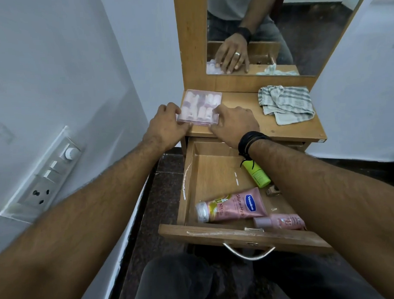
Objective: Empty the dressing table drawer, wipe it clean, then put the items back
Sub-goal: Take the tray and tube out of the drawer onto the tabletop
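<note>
White walls, dark speckled floor (switchboard left)

Both hands, left and right, grip a clear box (small pink bottles inside) on the tabletop.

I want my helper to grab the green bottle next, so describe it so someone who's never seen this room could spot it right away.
Look into the open drawer pulled out below the dressing table top. The green bottle lies on its side toward the drawer's right, partly under the right forearm. It is the only lime-green thing there; the tube and small bottle nearer the drawer front are pink.
</note>
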`<action>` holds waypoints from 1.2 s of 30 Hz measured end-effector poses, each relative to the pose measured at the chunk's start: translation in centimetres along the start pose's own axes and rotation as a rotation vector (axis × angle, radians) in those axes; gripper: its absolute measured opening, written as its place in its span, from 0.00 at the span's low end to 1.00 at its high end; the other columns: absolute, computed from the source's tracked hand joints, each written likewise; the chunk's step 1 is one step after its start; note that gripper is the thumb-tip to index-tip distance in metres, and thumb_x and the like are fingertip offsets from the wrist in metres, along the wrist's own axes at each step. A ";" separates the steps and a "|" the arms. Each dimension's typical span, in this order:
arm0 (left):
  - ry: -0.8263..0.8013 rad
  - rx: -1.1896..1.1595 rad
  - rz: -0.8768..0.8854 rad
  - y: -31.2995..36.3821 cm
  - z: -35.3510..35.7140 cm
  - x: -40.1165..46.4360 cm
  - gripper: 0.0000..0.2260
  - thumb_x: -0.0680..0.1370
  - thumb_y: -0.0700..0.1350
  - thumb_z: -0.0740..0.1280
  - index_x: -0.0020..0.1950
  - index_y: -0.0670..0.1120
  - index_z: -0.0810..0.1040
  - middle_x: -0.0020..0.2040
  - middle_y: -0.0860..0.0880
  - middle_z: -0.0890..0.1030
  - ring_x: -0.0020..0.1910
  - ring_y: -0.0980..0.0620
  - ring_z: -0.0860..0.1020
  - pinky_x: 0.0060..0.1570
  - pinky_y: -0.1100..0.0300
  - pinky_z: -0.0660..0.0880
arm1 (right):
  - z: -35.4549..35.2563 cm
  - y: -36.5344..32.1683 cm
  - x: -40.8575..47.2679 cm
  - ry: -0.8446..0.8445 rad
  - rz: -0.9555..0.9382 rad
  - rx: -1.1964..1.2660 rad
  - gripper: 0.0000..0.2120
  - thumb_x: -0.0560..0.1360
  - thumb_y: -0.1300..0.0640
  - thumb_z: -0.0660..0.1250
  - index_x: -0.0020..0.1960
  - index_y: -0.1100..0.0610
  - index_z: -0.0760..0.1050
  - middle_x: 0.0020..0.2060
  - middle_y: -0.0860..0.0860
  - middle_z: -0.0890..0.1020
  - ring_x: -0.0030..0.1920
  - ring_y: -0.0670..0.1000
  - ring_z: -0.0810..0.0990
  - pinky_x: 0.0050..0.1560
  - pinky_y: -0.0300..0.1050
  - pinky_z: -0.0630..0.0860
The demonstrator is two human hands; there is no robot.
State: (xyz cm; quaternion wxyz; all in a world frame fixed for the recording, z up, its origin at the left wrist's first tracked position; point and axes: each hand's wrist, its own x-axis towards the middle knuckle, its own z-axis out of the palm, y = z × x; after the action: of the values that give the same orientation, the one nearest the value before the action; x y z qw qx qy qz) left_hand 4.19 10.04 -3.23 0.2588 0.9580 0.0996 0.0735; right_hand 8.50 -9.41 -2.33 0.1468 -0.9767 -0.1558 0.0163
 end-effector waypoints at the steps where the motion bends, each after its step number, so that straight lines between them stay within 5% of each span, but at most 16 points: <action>1: 0.006 -0.012 -0.004 0.1 0.1 0.0 0.20 0.77 0.57 0.71 0.63 0.48 0.71 0.62 0.47 0.75 0.53 0.47 0.79 0.47 0.55 0.71 | 0.1 0.1 0.0 0.007 0.012 0.003 0.24 0.75 0.39 0.60 0.69 0.44 0.70 0.56 0.57 0.81 0.59 0.63 0.77 0.61 0.57 0.75; 4: 0.030 -0.015 -0.008 0.1 0.1 0.2 0.14 0.78 0.55 0.71 0.56 0.51 0.72 0.57 0.49 0.80 0.49 0.50 0.77 0.46 0.55 0.73 | 0.2 0.4 0.3 0.009 0.024 -0.009 0.24 0.79 0.42 0.58 0.73 0.43 0.68 0.60 0.56 0.80 0.63 0.61 0.75 0.64 0.57 0.73; 13: 0.049 0.020 -0.010 0.4 0.1 1.1 0.15 0.81 0.48 0.68 0.68 0.48 0.76 0.63 0.47 0.81 0.60 0.45 0.78 0.61 0.49 0.75 | 0.5 -0.1 -0.1 0.069 0.068 -0.010 0.21 0.82 0.44 0.57 0.75 0.38 0.65 0.62 0.56 0.77 0.62 0.60 0.75 0.63 0.56 0.74; 29: 0.115 -0.019 -0.072 0.5 0.4 1.4 0.13 0.81 0.49 0.69 0.64 0.48 0.81 0.59 0.48 0.83 0.56 0.47 0.80 0.52 0.57 0.73 | 0.6 -0.8 0.0 0.131 0.183 0.035 0.16 0.83 0.44 0.58 0.70 0.38 0.71 0.61 0.52 0.78 0.60 0.58 0.75 0.61 0.54 0.73; 36: 0.118 0.050 -0.064 1.2 0.3 0.7 0.11 0.82 0.49 0.66 0.63 0.48 0.82 0.57 0.46 0.83 0.53 0.45 0.79 0.49 0.52 0.74 | 1.0 -0.7 -0.1 0.161 0.144 0.023 0.16 0.82 0.45 0.59 0.68 0.40 0.74 0.59 0.53 0.79 0.60 0.57 0.76 0.61 0.54 0.72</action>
State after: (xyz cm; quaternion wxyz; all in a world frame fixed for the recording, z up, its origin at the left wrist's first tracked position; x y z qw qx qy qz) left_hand 5.14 9.06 -2.83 0.2309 0.9544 0.1473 0.1189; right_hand 8.16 -8.50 -3.09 0.1686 -0.9817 -0.0725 -0.0499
